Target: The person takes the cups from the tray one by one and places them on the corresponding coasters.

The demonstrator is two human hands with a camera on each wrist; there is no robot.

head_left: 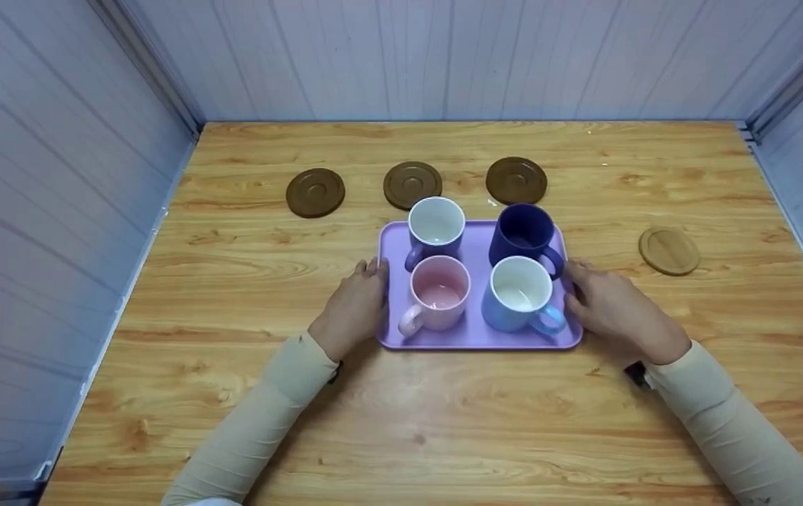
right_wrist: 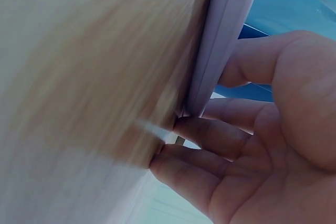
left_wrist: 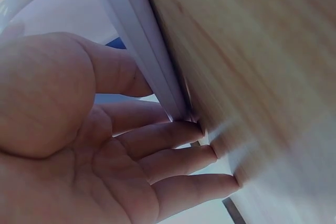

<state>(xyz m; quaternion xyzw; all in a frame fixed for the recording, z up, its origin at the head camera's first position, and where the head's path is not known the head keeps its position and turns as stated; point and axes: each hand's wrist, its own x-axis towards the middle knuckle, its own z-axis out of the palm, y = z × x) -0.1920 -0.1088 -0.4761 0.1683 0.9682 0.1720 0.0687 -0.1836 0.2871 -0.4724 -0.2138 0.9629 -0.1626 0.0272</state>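
A purple tray lies on the table with two pairs of mugs on it. At its left edge is my left hand, thumb over the rim and fingers on the outer side, pinching it. My right hand grips the opposite edge the same way. In both wrist views the fingertips touch the wood beside the tray. The pink mug stands front left, the light blue mug front right. Behind them are a mug with white inside and dark purple outside, and a navy mug near my right thumb.
Three dark brown round coasters lie in a row behind the tray. A lighter wooden coaster lies to the right. Pale panels wall the wooden table at back and sides.
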